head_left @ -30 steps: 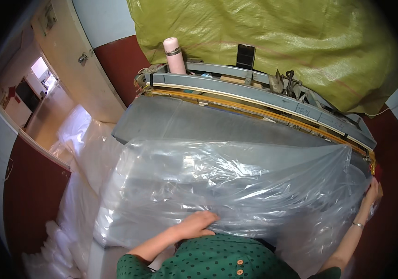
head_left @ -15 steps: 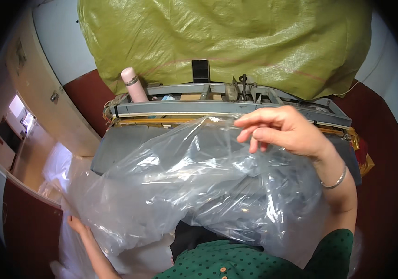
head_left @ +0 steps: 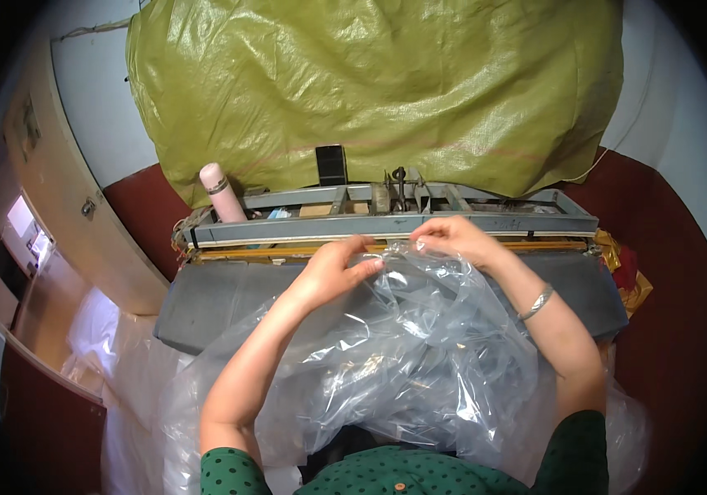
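Observation:
A big, crumpled sheet of clear plastic film (head_left: 419, 355) covers my lap and rises over the front of a grey-topped bench machine. At its upper edge, my right hand (head_left: 456, 241) is closed, thumb and fingers pinching the film. Just left of it, my left hand (head_left: 333, 271) has its thumb and fingers curled at the same edge and seems to grip the film; its fingertips are partly lost in the plastic's shine. Both hands are just in front of the machine's long metal bar (head_left: 287, 232), with a small gap between them.
A pink bottle (head_left: 221, 195) and a dark phone (head_left: 331, 165) stand along the metal frame. Behind hangs a yellow-green tarp (head_left: 370, 82). The machine's grey padded top (head_left: 221, 297) shows on both sides of the film. More plastic (head_left: 93, 334) lies by the open door (head_left: 93, 206) at left.
My left hand has come up from the lower left to the film's upper edge. My right hand has moved slightly left and now pinches the film. The film has been gathered toward the middle.

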The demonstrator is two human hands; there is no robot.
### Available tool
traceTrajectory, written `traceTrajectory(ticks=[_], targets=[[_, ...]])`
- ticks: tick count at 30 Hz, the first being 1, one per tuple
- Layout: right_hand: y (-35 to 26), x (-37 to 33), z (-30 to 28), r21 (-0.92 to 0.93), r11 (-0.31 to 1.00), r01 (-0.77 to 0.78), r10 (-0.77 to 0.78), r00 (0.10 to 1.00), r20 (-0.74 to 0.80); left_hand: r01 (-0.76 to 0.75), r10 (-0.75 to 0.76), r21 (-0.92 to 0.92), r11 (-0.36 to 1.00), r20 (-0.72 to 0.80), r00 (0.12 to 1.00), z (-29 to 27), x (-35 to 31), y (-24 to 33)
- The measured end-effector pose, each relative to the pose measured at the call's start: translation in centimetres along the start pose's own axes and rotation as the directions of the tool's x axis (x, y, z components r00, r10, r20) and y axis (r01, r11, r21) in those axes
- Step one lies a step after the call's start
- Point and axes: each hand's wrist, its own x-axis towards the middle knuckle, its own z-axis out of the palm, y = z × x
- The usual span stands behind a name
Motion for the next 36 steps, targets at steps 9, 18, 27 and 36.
traceTrajectory(ticks=[9, 18, 27, 36], targets=[[-2.2, 0.0, 4.4, 0.114, 0.985, 0.128, -0.14, 0.984, 0.111, 0.027, -0.06, -0.153, 0.988, -0.21, 0.976, 1.3, -1.2, 1.9], [0.6, 1.3, 10.1, 0.327, 0.915, 0.234, -0.219, 0.972, -0.082, -0.045, 0.131, 0.188, 0.981, -0.476, 0.87, 2.5, -3.2, 1.2], [4.8, 0.8, 10.3, 0.651, 0.723, 0.232, -0.013, 0.946, -0.323, 0.335, -0.232, -0.261, 0.905, 0.359, 0.904, -0.6, -8.3, 0.4], [25.0, -34.7, -24.4, -0.258, 0.784, -0.564, -0.25, 0.094, -0.964, 0.607, -0.601, 0.31, 0.731, 0.713, 0.36, -5.2, -28.4, -9.8]])
